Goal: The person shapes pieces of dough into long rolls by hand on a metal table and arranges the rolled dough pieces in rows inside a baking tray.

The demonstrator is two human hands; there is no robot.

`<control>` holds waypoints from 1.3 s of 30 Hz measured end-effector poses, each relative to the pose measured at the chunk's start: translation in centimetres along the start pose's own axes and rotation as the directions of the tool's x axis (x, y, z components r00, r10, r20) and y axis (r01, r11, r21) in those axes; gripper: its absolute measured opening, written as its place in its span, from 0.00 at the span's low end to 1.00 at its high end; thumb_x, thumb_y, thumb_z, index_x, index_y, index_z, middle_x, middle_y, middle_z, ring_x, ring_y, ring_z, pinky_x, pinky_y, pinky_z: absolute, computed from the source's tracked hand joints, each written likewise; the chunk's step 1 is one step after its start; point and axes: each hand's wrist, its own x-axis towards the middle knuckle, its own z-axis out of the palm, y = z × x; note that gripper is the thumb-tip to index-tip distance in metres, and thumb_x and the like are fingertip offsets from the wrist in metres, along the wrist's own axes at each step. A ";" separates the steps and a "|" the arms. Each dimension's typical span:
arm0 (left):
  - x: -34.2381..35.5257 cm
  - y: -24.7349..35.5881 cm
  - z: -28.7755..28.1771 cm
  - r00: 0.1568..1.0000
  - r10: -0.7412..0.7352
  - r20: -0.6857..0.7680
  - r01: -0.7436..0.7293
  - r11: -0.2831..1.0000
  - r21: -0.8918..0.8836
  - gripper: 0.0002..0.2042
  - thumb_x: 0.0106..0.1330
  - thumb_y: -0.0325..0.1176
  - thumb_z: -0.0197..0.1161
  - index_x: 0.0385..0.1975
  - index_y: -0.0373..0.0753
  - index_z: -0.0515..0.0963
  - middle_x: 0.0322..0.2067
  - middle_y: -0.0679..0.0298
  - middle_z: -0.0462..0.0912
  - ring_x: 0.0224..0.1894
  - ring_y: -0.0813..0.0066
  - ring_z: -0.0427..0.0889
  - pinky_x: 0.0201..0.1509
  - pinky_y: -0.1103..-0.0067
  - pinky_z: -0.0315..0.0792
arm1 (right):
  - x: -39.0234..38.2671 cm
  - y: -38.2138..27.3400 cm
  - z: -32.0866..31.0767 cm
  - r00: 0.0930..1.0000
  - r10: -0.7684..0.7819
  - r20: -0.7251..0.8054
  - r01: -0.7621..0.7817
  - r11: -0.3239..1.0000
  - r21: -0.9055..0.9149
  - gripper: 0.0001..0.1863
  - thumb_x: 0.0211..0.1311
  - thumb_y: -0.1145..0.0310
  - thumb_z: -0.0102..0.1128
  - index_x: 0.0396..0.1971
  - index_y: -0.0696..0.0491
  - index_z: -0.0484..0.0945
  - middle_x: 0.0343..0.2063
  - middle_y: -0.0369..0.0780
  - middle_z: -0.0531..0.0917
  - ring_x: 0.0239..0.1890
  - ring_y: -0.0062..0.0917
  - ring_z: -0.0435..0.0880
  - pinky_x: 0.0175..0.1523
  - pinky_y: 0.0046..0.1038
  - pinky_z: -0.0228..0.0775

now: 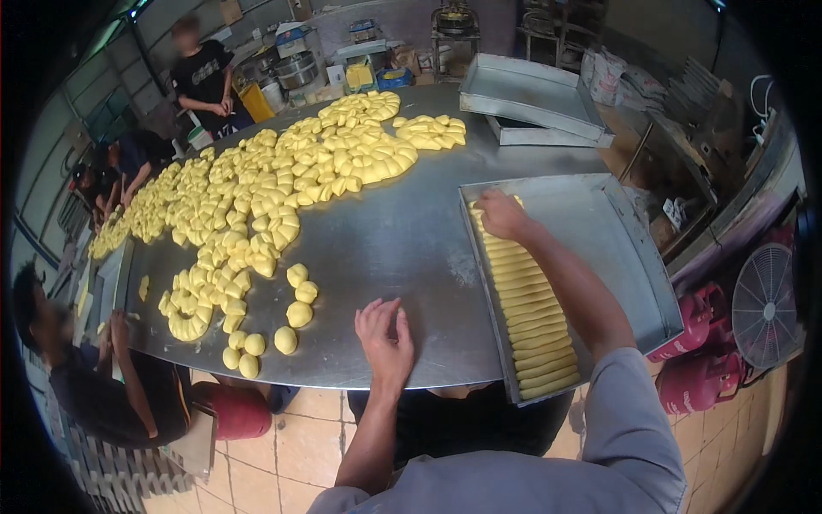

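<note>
My right hand [503, 214] reaches into a metal tray [612, 248] at the right of the table. Its fingers are curled down on a yellow dough roll [517, 200] at the far end of a row. Below it, several dough rolls [533, 308] lie side by side along the tray's left side. My left hand [384, 334] is held low over the metal table [377, 248] near its front edge, fingers loosely bent and apart, with nothing in it. Left of it sit several round dough balls [299, 313].
A large heap of cut yellow dough pieces [282, 163] spreads over the table's far left. Two stacked metal trays [535, 94] stand at the back right. A person [111, 377] sits at left; others stand farther back. Red gas cylinders [698, 381] and a fan [766, 307] stand right.
</note>
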 end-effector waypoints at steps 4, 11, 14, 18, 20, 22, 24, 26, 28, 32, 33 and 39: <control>0.3 0.0 0.0 1.000 -0.023 -0.021 0.021 0.994 -0.111 0.09 0.60 0.28 0.58 0.39 0.38 0.78 0.39 0.59 0.79 0.52 0.58 0.71 0.63 0.59 0.55 | -0.7 -0.5 -0.2 0.988 0.001 -0.155 0.004 1.000 0.028 0.16 0.58 0.67 0.45 0.44 0.55 0.76 0.45 0.44 0.76 0.51 0.39 0.71 0.56 0.42 0.62; 0.4 -0.4 -0.2 0.999 -0.035 -0.011 0.033 0.989 -0.145 0.08 0.59 0.28 0.58 0.38 0.37 0.78 0.37 0.59 0.79 0.52 0.58 0.72 0.62 0.60 0.55 | -2.5 -1.7 0.6 0.982 -0.107 -0.156 0.082 0.984 -0.161 0.19 0.67 0.58 0.42 0.46 0.55 0.76 0.53 0.47 0.73 0.57 0.40 0.69 0.60 0.40 0.60; 0.5 -0.4 -0.1 0.999 -0.034 -0.008 0.032 0.987 -0.159 0.08 0.59 0.28 0.58 0.38 0.37 0.78 0.37 0.59 0.79 0.51 0.58 0.72 0.62 0.60 0.56 | -1.3 -0.3 0.2 0.982 -0.115 -0.151 0.095 0.987 -0.130 0.15 0.63 0.62 0.47 0.42 0.55 0.77 0.50 0.46 0.75 0.54 0.40 0.71 0.58 0.42 0.62; 0.5 -0.4 0.1 0.999 -0.052 -0.013 0.049 0.983 -0.178 0.08 0.59 0.28 0.58 0.37 0.36 0.78 0.37 0.58 0.79 0.51 0.57 0.72 0.62 0.60 0.56 | 0.8 -0.8 -0.2 0.933 0.258 -0.251 -0.246 0.966 0.077 0.11 0.54 0.63 0.58 0.32 0.54 0.77 0.41 0.44 0.78 0.46 0.38 0.76 0.51 0.44 0.66; 0.4 -0.5 0.0 0.999 -0.047 -0.009 0.045 0.984 -0.174 0.08 0.59 0.28 0.58 0.37 0.36 0.78 0.37 0.58 0.79 0.51 0.57 0.72 0.62 0.61 0.56 | 1.3 -2.1 0.9 0.923 0.286 -0.256 -0.301 0.953 -0.022 0.12 0.52 0.61 0.61 0.31 0.54 0.77 0.38 0.43 0.78 0.43 0.38 0.77 0.49 0.42 0.67; 0.4 -0.6 0.0 0.998 -0.058 -0.008 0.056 0.985 -0.166 0.08 0.59 0.28 0.58 0.37 0.36 0.79 0.37 0.58 0.79 0.51 0.57 0.72 0.61 0.61 0.56 | 1.5 -2.3 1.6 0.909 0.314 -0.272 -0.356 0.926 -0.121 0.13 0.49 0.59 0.63 0.29 0.53 0.77 0.35 0.43 0.79 0.40 0.37 0.77 0.48 0.41 0.68; 0.4 -0.5 0.0 0.998 -0.062 -0.007 0.060 0.984 -0.169 0.08 0.59 0.28 0.58 0.37 0.36 0.79 0.37 0.58 0.79 0.51 0.57 0.72 0.61 0.61 0.57 | 1.6 -2.7 1.8 0.867 0.368 -0.337 -0.417 0.905 -0.085 0.13 0.48 0.57 0.63 0.28 0.51 0.77 0.34 0.42 0.79 0.41 0.38 0.78 0.45 0.39 0.70; 0.3 -0.6 -0.1 0.997 -0.073 -0.008 0.071 0.984 -0.165 0.08 0.59 0.28 0.58 0.37 0.36 0.79 0.37 0.58 0.79 0.51 0.57 0.72 0.61 0.61 0.57 | 1.9 -2.9 1.2 0.847 0.461 -0.262 -0.477 0.879 0.005 0.13 0.49 0.58 0.61 0.29 0.52 0.77 0.34 0.43 0.79 0.41 0.39 0.78 0.45 0.40 0.70; 0.4 -0.5 0.0 0.998 -0.058 -0.005 0.056 0.983 -0.175 0.08 0.58 0.28 0.58 0.37 0.36 0.79 0.37 0.58 0.79 0.51 0.57 0.72 0.61 0.62 0.57 | 2.2 -2.1 0.3 0.815 0.550 -0.183 -0.544 0.835 0.085 0.13 0.50 0.58 0.58 0.29 0.52 0.77 0.33 0.45 0.80 0.41 0.40 0.79 0.45 0.40 0.70; 0.5 -0.4 -0.1 0.998 -0.053 0.016 0.055 0.982 -0.182 0.08 0.58 0.28 0.58 0.37 0.36 0.79 0.37 0.58 0.79 0.51 0.57 0.72 0.61 0.63 0.57 | 2.0 1.3 -0.6 0.701 0.641 -0.312 -0.520 0.759 0.391 0.14 0.52 0.60 0.53 0.30 0.56 0.78 0.31 0.50 0.82 0.38 0.45 0.80 0.48 0.38 0.70; 0.5 -0.4 -0.1 0.998 -0.058 0.018 0.060 0.981 -0.183 0.08 0.58 0.28 0.58 0.37 0.36 0.79 0.37 0.58 0.79 0.51 0.57 0.72 0.61 0.63 0.57 | 1.9 2.1 -0.7 0.662 0.687 -0.300 -0.561 0.719 0.411 0.14 0.53 0.61 0.53 0.32 0.56 0.79 0.32 0.49 0.82 0.39 0.44 0.80 0.48 0.37 0.70; 0.4 -0.6 0.0 0.997 -0.070 0.024 0.073 0.982 -0.176 0.08 0.59 0.28 0.59 0.37 0.35 0.79 0.38 0.57 0.80 0.51 0.57 0.72 0.60 0.64 0.60 | 0.9 4.4 -2.2 0.616 0.773 -0.154 -0.584 0.579 0.569 0.12 0.55 0.63 0.54 0.35 0.53 0.80 0.34 0.47 0.83 0.42 0.41 0.81 0.48 0.35 0.70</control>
